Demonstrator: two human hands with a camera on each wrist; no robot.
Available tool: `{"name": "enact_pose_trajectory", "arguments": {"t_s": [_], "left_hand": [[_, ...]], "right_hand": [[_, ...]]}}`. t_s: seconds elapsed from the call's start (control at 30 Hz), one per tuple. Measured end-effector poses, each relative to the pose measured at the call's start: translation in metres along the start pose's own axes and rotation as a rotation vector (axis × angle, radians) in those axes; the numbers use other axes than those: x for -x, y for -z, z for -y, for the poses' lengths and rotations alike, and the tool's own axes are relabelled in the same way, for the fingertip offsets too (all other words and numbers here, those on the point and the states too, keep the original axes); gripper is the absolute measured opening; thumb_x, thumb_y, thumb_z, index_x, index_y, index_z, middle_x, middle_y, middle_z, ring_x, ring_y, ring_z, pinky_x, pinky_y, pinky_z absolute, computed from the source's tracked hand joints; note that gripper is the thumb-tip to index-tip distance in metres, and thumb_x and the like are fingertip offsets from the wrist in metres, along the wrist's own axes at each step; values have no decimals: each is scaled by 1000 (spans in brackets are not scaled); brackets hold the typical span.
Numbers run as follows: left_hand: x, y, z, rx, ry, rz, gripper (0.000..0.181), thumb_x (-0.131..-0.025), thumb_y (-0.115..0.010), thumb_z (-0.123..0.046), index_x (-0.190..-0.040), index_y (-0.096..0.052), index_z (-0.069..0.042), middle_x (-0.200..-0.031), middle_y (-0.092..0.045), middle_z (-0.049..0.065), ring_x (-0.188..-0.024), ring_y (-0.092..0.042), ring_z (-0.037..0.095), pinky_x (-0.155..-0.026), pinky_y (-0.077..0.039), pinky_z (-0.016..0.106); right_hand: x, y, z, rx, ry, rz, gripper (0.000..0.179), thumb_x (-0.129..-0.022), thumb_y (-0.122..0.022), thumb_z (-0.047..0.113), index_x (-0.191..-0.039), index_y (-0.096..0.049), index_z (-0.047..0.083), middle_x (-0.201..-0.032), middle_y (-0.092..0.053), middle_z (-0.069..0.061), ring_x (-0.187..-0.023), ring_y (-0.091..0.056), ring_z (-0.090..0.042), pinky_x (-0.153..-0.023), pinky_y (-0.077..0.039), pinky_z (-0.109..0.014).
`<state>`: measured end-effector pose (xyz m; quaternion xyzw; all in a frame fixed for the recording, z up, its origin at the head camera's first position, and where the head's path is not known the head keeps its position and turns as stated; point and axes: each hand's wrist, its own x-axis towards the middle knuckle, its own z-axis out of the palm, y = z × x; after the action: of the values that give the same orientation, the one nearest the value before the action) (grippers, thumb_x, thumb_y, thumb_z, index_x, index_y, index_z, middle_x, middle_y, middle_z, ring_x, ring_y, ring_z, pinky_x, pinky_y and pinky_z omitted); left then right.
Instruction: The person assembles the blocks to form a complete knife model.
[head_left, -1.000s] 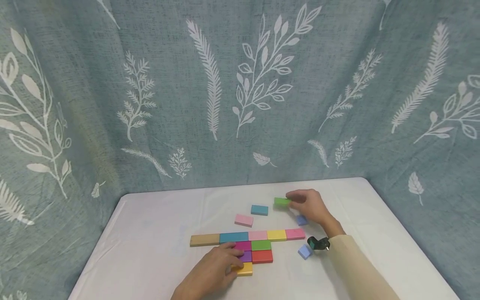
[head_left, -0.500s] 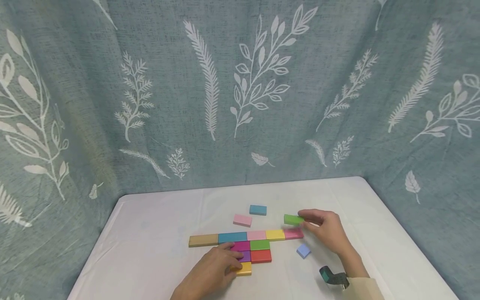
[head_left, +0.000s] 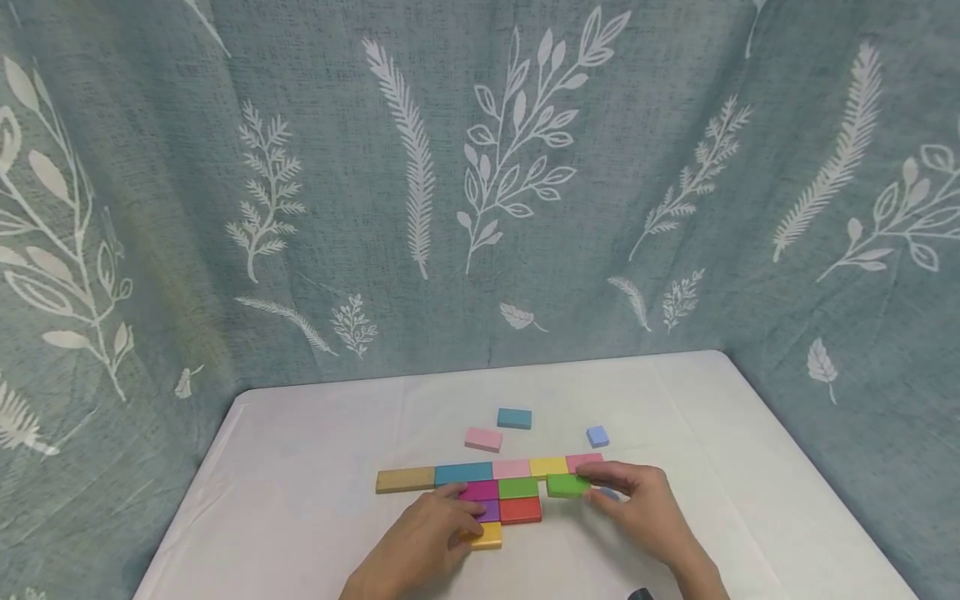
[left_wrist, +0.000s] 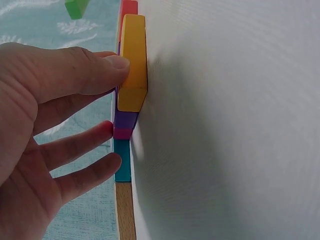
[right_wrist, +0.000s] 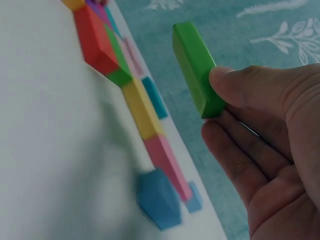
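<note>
Right hand (head_left: 643, 504) is clamping held green block (head_left: 567, 486) between thumb and fingertips, well onto the block's right end. Block is hovering off the table (head_left: 300, 500), just left of that hand's fingertips; its free end is pointing toward the left hand.

Left hand (head_left: 422, 535) is resting on the group, fingers spread apart. Thumb is pressing on orange-yellow block (head_left: 489, 536); other fingers are reaching over purple block (head_left: 491, 510) and magenta block (head_left: 482, 490). Wrist view isn't showing clearly whether a fingertip is touching long teal block (head_left: 463, 473).

Between the hands, right of the left fingertips: second green block (head_left: 517, 488) is lying against red block (head_left: 521, 510).

Row just beyond both hands is running left to right: wood-coloured block (head_left: 406, 480), long teal, pale pink block (head_left: 512, 469), lemon-yellow block (head_left: 548, 467), hot-pink block (head_left: 584, 461). Hot-pink end is sitting just beyond the right fingertips.

Farther out from the left hand, loose pink block (head_left: 483, 439) and loose teal block (head_left: 514, 418) are lying apart from the row. Light blue cube (head_left: 597, 436) is sitting beyond the right hand; another light blue piece (right_wrist: 160, 200) is lying under it, mostly hidden from the head view.
</note>
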<state>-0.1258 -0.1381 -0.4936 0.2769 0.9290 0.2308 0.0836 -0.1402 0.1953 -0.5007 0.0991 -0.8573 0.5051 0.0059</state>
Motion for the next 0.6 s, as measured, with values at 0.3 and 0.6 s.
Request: {"name": "enact_pose_trajectory", "arguments": {"t_s": [0.3, 0.6], "left_hand": [[-1, -2, 1, -22, -53, -43, 16, -93, -87, -12, -105, -88, -22, -127, -81, -4, -139, -66, 38, -116, -57, 57], [2, -2, 3, -43, -108, -85, 14, -93, -86, -9, -102, -88, -19, -126, -82, -2, -136, -68, 39, -116, -58, 55]], "right_hand": [[6, -26, -2, 21, 115, 86, 29, -92, -88, 12, -120, -84, 15, -118, -84, 5, -117, -76, -7, -104, -65, -35], [7, -43, -1, 77, 210, 141, 29, -92, -87, 9, -119, -85, 19, -114, -84, 11, -112, -78, -7, -99, -65, -26]]}}
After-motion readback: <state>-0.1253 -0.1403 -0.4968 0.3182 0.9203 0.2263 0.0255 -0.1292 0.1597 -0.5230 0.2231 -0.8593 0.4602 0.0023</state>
